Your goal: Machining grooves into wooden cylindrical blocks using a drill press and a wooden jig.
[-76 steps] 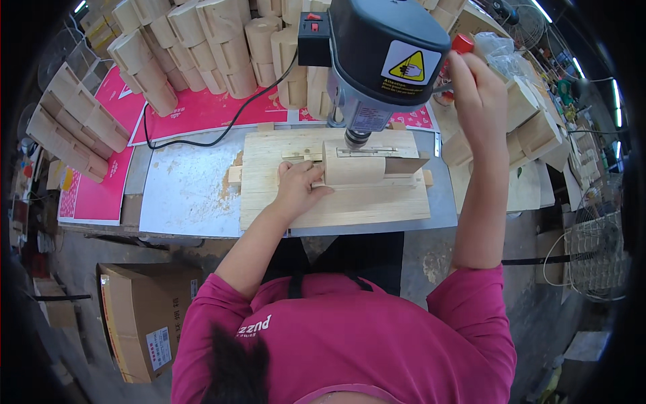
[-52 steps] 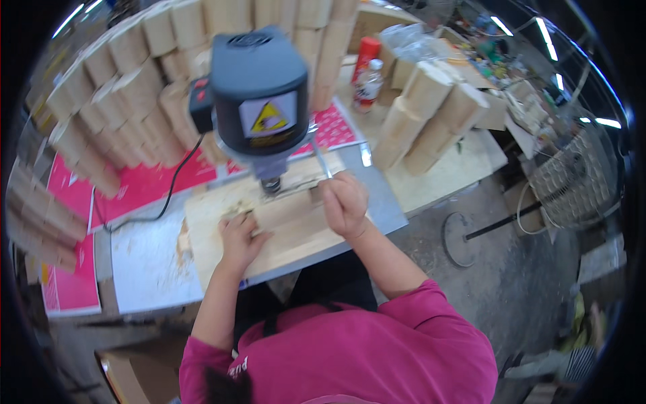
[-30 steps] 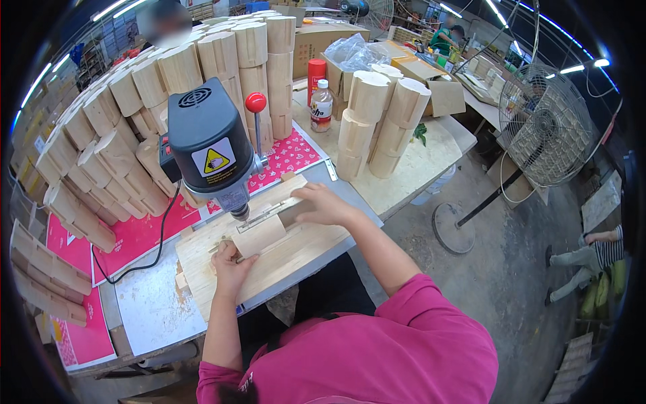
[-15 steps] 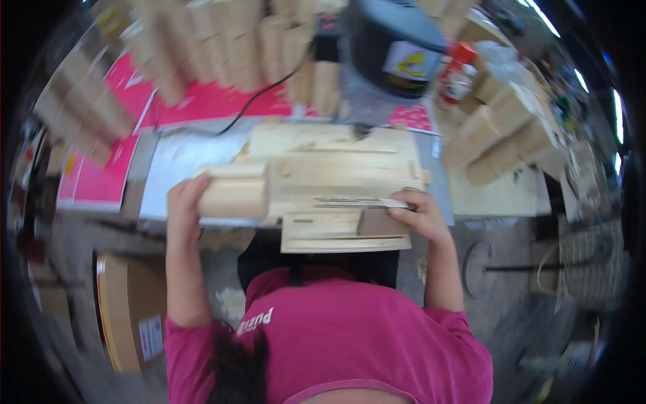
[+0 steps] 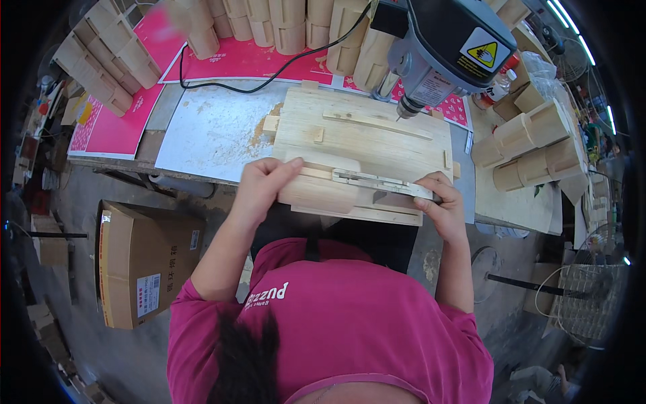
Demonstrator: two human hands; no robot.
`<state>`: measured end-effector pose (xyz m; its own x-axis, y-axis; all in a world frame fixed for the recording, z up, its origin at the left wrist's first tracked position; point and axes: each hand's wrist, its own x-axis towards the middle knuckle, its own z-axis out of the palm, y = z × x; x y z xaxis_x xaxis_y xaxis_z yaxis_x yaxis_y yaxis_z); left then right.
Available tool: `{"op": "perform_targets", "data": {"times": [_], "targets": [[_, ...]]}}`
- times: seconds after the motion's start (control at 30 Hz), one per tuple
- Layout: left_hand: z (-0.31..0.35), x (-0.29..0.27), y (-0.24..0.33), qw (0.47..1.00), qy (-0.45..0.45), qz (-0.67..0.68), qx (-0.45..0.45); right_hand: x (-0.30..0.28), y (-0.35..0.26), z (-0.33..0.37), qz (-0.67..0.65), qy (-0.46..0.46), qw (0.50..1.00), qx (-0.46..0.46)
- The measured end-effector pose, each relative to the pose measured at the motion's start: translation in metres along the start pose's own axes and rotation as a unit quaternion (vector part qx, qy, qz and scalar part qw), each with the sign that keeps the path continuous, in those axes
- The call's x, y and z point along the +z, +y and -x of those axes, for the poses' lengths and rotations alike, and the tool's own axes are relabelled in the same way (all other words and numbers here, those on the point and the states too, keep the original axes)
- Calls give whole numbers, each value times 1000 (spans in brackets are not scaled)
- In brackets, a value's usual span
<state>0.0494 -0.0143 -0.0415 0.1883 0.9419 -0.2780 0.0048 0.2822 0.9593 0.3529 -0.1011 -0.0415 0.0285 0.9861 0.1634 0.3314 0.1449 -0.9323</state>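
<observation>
My left hand (image 5: 266,183) is closed on the left end of a pale, rounded wooden block (image 5: 321,192) with a lengthwise groove. A long, narrow whitish strip (image 5: 383,182) with slots along it is pinched in my right hand (image 5: 441,202), its far end lying at the block's groove. Both are over the near part of a wooden board (image 5: 377,145) that has thin battens fixed on it. The block and strip partly hide the board's lower ledge. Beyond the board hangs a drill press head (image 5: 452,50), its bit (image 5: 402,114) above the board's far edge.
Several grooved wooden blocks (image 5: 286,34) stand along the back on pink sheets (image 5: 235,64), with others at left and right. A black cable (image 5: 269,84) crosses the white sheet (image 5: 208,128). A red-capped bottle (image 5: 494,87) stands right. A cardboard box (image 5: 145,269) sits below left.
My left hand has brought the wooden block right and toward me, over the board, to meet the strip. My right hand has shifted slightly right. The view has moved too.
</observation>
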Motion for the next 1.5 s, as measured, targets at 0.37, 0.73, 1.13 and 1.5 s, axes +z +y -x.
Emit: {"op": "perform_targets", "data": {"times": [0.37,0.73,1.13,1.5], "targets": [[-37,42,-40,965,-243,-73,70,-13,32,-14,54,54,997,18],[-77,77,-67,812,8,-424,400,-29,47,-48,187,154,969,-48],[-114,59,-63,826,-57,-385,409,-25,53,-82,128,105,985,-36],[-119,55,-65,819,-80,-384,419,-88,-87,-146,67,292,927,-224]]}}
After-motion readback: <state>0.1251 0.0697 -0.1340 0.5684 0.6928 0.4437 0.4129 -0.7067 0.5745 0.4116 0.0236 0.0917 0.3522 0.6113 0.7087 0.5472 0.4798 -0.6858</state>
